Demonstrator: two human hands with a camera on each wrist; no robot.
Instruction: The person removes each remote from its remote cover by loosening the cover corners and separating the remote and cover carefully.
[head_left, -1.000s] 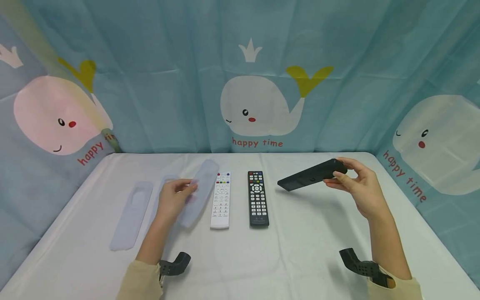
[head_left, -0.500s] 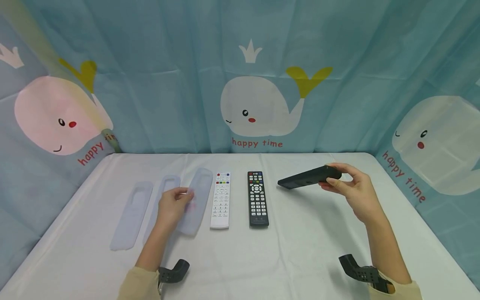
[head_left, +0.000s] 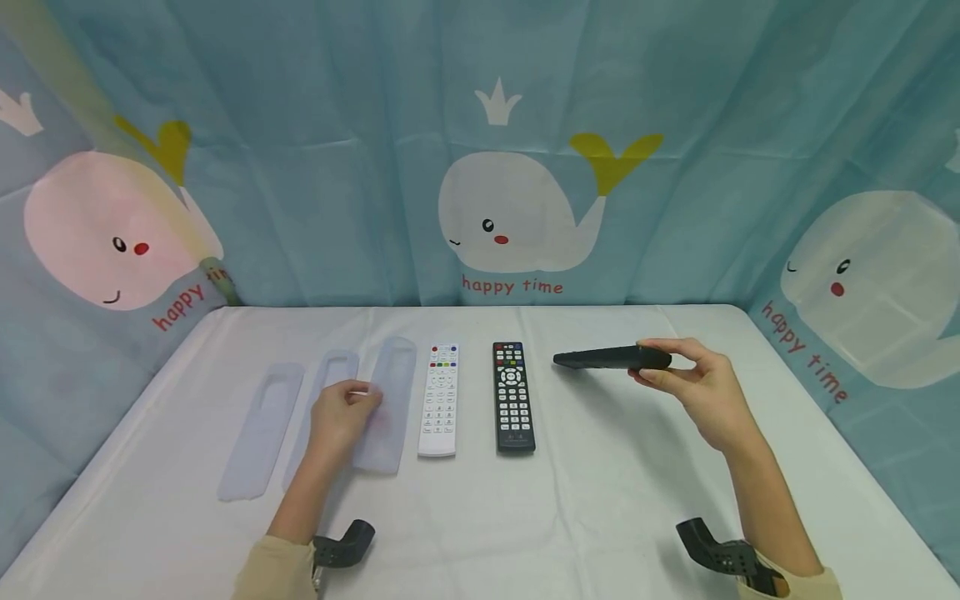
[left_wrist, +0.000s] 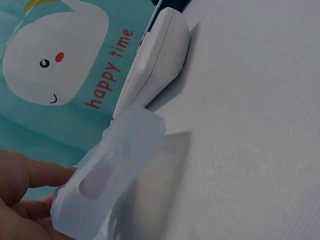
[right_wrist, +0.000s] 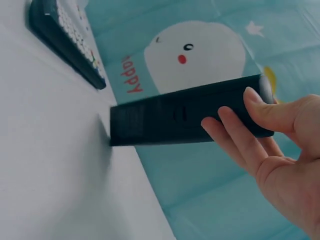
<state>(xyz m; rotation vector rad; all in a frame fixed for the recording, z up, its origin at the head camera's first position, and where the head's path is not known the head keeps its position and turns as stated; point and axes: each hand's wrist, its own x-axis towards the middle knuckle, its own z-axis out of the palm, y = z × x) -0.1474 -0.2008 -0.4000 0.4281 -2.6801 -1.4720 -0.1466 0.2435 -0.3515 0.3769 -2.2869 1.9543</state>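
My left hand (head_left: pixel 343 414) pinches a translucent silicone remote cover (head_left: pixel 390 400) by its left edge, low over the white table (head_left: pixel 600 500) just left of a white remote (head_left: pixel 441 398). In the left wrist view the cover (left_wrist: pixel 107 170) hangs slightly off the cloth above its shadow, with the white remote (left_wrist: pixel 155 70) beyond it. My right hand (head_left: pixel 693 387) grips one end of a plain black remote (head_left: pixel 611 358) and holds it nearly level in the air, its other end pointing left. The right wrist view shows my fingers (right_wrist: pixel 235 137) curled round that remote (right_wrist: pixel 185 117).
Two more translucent covers (head_left: pixel 262 429) (head_left: pixel 324 387) lie left of my left hand. A black remote with buttons (head_left: pixel 513 397) lies beside the white one. A whale-print curtain (head_left: pixel 510 217) closes off the table's back and sides. Wrist camera mounts (head_left: pixel 341 542) (head_left: pixel 720 550) sit near the front edge.
My left hand has lowered the cover from a raised tilt down close to the table. My right hand has dropped a little and levelled the black remote.
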